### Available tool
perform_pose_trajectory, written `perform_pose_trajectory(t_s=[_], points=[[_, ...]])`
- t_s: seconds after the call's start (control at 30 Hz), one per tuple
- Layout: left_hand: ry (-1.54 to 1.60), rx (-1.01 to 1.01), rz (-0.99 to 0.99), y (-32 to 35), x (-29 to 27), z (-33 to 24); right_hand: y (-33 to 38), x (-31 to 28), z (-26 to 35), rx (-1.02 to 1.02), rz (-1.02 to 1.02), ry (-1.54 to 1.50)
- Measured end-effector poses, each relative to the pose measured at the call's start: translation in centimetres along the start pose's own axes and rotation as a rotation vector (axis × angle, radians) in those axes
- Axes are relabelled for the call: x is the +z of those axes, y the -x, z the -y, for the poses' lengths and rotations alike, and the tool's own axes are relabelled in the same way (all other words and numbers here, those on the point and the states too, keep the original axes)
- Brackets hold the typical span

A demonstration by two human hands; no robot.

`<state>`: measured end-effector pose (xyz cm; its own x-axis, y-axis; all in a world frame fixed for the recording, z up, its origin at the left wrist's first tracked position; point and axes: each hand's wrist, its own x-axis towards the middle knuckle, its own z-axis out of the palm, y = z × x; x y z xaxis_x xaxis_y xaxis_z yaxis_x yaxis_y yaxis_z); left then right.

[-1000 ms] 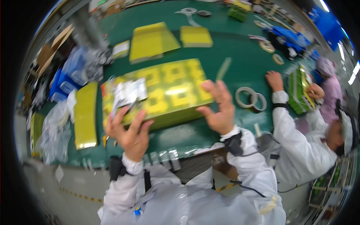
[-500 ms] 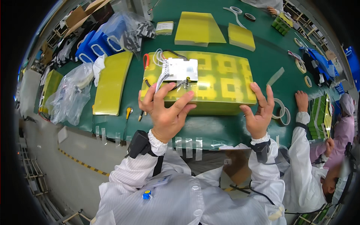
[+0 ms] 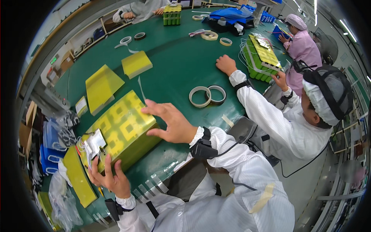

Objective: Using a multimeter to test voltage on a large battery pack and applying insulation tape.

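Note:
A large battery pack (image 3: 133,116), boxed in yellow insulating sheets, lies flat on the green bench. A white circuit board (image 3: 94,144) sits on its left end, with thin white wires bundled beside it. My left hand (image 3: 110,178) touches the near edge by the board, its fingers spread. At the pack's right end, my right hand (image 3: 172,123) rests its fingertips and thumb on the corner, wide apart and not wrapped round it. A loose strip of clear tape (image 3: 141,89) stands behind the pack.
Yellow sheet stacks (image 3: 101,86) lie behind; another yellow sheet (image 3: 78,178) is at left. Tape rolls (image 3: 199,96) lie to the right. A co-worker (image 3: 297,120) holds a green battery pack (image 3: 259,63). Tape strips (image 3: 148,187) hang along the near bench edge.
The view has swung to the right, so the pack now appears lower left and slanted, and the co-worker shows more fully. Both my hands stay at the pack.

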<state>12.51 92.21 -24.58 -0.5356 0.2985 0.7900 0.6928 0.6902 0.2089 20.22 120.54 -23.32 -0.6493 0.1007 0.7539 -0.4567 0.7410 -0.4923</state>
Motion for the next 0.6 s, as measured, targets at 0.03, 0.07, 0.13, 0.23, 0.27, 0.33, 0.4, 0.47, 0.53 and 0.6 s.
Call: perform_pose_trajectory(t_s=[0.03, 0.07, 0.13, 0.23, 0.27, 0.33, 0.4, 0.47, 0.53, 0.6], points=[[-0.019, -0.003, -0.001, -0.2, -0.4, 0.1, -0.3, -0.2, 0.3, -0.017, -0.013, 0.008], [-0.026, 0.004, -0.005, 0.0, -0.1, 0.3, -0.3, -0.3, 0.2, -0.021, 0.009, 0.029], [-0.039, 0.007, -0.011, 0.0, 0.2, 0.4, -0.7, -0.5, 0.3, -0.009, 0.039, 0.047], [-0.062, 0.003, -0.014, 0.2, -0.1, 0.9, -1.4, -0.1, 0.9, -0.060, 0.022, 0.072], [-0.057, 0.000, -0.002, 0.3, -0.4, 1.0, -1.6, 0.1, 1.1, -0.036, 0.038, 0.047], [-0.060, -0.007, 0.016, 0.4, -0.5, 1.0, -1.7, -0.4, 1.6, -0.056, 0.047, 0.078], [-0.031, 0.004, 0.015, 0.4, -0.1, 0.6, -1.5, -1.2, 2.5, -0.001, 0.084, 0.133], [0.016, -0.005, 0.022, 0.4, 0.0, 0.4, -1.6, -1.1, 2.9, -0.041, 0.101, 0.128], [0.004, -0.014, 0.018, 0.5, -0.2, 0.5, -1.7, -0.6, 3.5, -0.101, 0.104, 0.156], [0.006, 0.000, 0.008, 0.4, -0.3, 0.6, -2.1, 0.2, 4.1, -0.151, 0.119, 0.155]])
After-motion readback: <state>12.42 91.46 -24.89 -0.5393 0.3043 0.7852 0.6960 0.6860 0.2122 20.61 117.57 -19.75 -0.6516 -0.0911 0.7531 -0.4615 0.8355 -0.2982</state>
